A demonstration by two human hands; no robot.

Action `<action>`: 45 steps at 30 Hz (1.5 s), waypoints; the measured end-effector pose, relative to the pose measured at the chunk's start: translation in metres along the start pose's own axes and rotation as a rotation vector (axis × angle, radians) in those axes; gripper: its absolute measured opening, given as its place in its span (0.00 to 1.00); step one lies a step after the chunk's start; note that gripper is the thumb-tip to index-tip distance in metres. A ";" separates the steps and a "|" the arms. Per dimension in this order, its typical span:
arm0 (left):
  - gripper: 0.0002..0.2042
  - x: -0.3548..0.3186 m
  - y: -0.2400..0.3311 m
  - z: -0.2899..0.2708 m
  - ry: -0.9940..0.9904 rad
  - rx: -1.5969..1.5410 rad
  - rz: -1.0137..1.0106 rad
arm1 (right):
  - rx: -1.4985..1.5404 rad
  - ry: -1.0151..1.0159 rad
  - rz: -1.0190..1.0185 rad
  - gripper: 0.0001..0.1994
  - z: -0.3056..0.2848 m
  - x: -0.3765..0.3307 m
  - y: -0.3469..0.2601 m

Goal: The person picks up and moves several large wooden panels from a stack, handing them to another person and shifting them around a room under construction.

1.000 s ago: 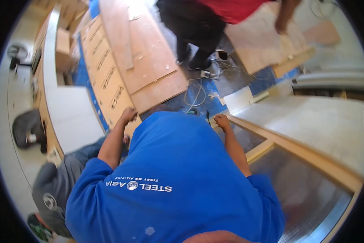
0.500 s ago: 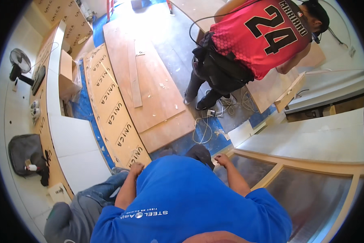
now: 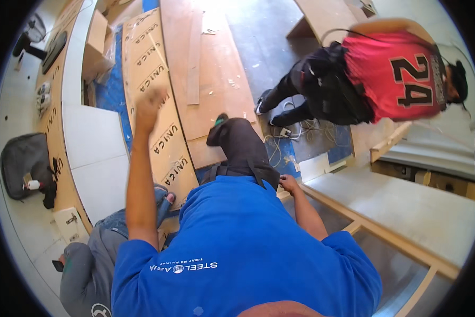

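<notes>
My left hand (image 3: 152, 103) is raised out in front, smeared by motion, over the brown panel with printed marks (image 3: 166, 132). Its fingers cannot be made out clearly, and no held thing shows. Beside my right hip, my right hand (image 3: 288, 183) hangs low with its fingers curled in. Nothing shows in it; it is nearest my dark trousers (image 3: 243, 145) and the corner of a wooden frame (image 3: 356, 224). One of my legs is stepped forward, its dark shoe (image 3: 216, 128) on the large plywood sheet (image 3: 221, 68).
A co-worker in a red jersey (image 3: 390, 79) stands at the far right, near tangled cables (image 3: 306, 132). A seated person in grey (image 3: 84, 269) is close on my left. A white-topped counter (image 3: 97, 137), a black bag (image 3: 23, 164) and a fan (image 3: 34, 31) line the left side.
My left hand has swung up and forward from my waist. One leg has stepped onto the plywood. The co-worker in red appears farther right, turned more away.
</notes>
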State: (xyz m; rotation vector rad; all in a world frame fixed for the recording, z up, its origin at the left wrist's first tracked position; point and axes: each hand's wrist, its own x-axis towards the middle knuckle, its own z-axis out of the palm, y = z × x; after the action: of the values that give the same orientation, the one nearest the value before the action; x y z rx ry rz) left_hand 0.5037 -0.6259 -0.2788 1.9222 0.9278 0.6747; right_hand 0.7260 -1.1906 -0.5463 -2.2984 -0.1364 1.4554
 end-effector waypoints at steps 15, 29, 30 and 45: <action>0.16 0.358 0.116 -0.093 -0.126 0.007 0.122 | -0.260 0.059 -0.510 0.20 -0.023 0.139 -0.360; 0.07 0.289 -0.218 -0.047 -0.643 0.050 -0.833 | -0.254 0.163 -0.327 0.19 -0.056 0.178 -0.465; 0.07 0.306 -0.220 -0.045 -0.677 0.042 -0.845 | -0.220 0.173 -0.271 0.19 -0.054 0.175 -0.460; 0.12 0.846 -0.148 0.002 -0.694 -0.124 -0.345 | 0.439 0.310 0.033 0.11 0.009 0.229 -0.692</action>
State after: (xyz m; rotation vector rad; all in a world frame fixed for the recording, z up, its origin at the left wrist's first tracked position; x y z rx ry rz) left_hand 0.9413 0.1112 -0.3309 1.6465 0.7135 -0.1419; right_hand 0.9146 -0.4900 -0.4704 -2.1255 0.2851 1.0002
